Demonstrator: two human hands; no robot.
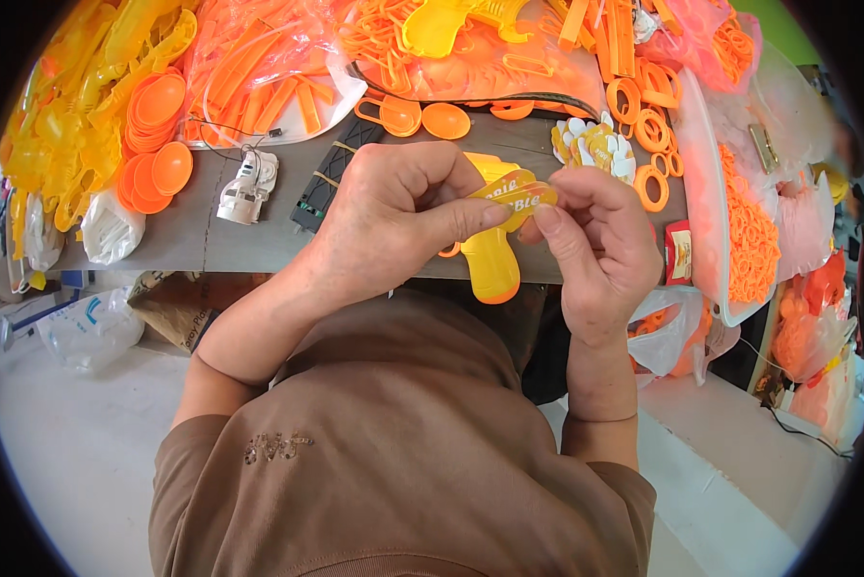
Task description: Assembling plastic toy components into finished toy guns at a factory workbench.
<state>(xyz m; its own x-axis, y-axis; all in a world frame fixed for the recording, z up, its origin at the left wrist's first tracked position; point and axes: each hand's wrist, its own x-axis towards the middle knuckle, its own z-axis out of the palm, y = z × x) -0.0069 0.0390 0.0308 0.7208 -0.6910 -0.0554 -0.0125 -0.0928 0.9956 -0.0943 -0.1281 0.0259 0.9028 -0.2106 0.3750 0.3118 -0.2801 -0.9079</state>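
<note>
Both hands meet over the table's front edge, in front of my chest. My left hand [398, 207] pinches a small yellow printed label [497, 195] between thumb and fingers. My right hand [600, 245] pinches the right end of the labels, where a second one seems to overlap the first. Whether the two pieces are joined, I cannot tell. Directly beneath lies a yellow toy gun [493, 269] with an orange grip end, its middle hidden by the labels and fingers. Just beyond my right hand sits a pile of white and yellow labels [594, 146].
Yellow gun shells [76, 115] heap at the far left, beside orange discs [158, 144]. A white mechanism with wires [249, 188] and a black strip [326, 183] lie left of my hands. Orange rings [651, 135] and a tub of small orange parts [749, 231] stand right.
</note>
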